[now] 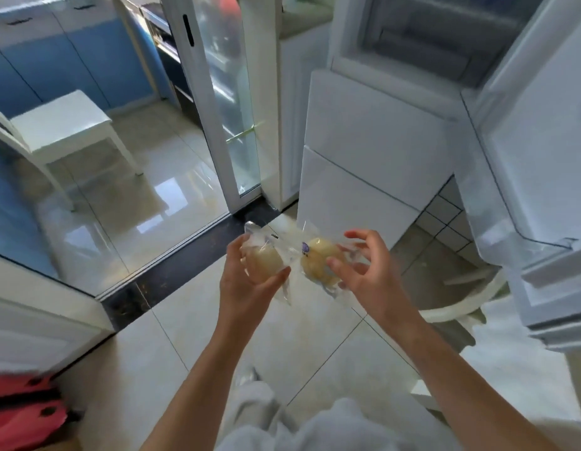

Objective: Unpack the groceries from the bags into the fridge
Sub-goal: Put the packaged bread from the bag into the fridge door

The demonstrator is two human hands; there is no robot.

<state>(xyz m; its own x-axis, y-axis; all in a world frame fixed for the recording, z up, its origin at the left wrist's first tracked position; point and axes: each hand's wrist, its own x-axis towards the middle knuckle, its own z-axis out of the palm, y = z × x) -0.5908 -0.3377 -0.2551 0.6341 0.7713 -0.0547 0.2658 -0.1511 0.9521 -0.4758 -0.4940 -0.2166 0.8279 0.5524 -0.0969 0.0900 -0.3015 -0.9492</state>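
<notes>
The white fridge (pixel 374 141) stands with its upper door (pixel 527 151) swung open, the inside blurred and cut off, while in front of it the left hand (pixel 247 281) and right hand (pixel 364 275) each curl round a clear wrapped bun (pixel 264 260) and (pixel 318 258), contents hazy

Two wrapped buns (pixel 292 260) side by side above the floor (pixel 217 320) — fridge (pixel 374 131) behind, its door (pixel 536 157) right.
</notes>
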